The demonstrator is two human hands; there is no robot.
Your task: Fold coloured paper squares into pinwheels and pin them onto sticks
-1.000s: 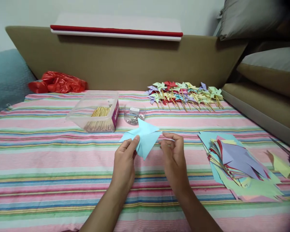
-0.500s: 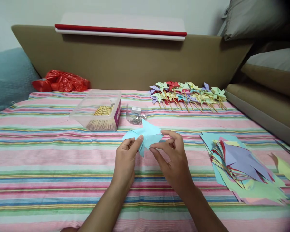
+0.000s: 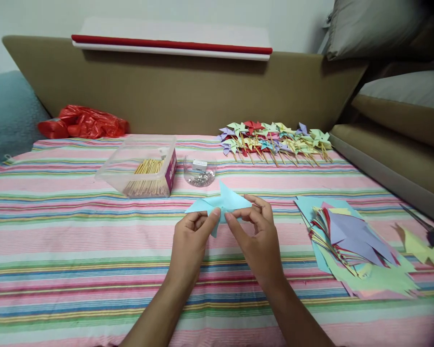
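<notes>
A light blue paper pinwheel is held up between both hands above the striped cloth. My left hand pinches it from the left, its thumb pressed near the centre. My right hand grips it from the right, thumb and index finger near the middle, folding a corner inward. The thumb tips almost meet at the centre, and the fingers behind the paper are partly hidden. Just beyond the hands stands a round clear tub with small metal pins and a little white box.
A clear plastic box of wooden sticks stands at left. Finished pinwheels on sticks lie at the back. To the right are stacked coloured paper, scissors and a yellow paper piece. A red plastic bag sits back left.
My right hand has brought the right-hand corner of the blue paper in to the centre, its thumb now beside the left thumb. The view has shifted slightly to the right.
</notes>
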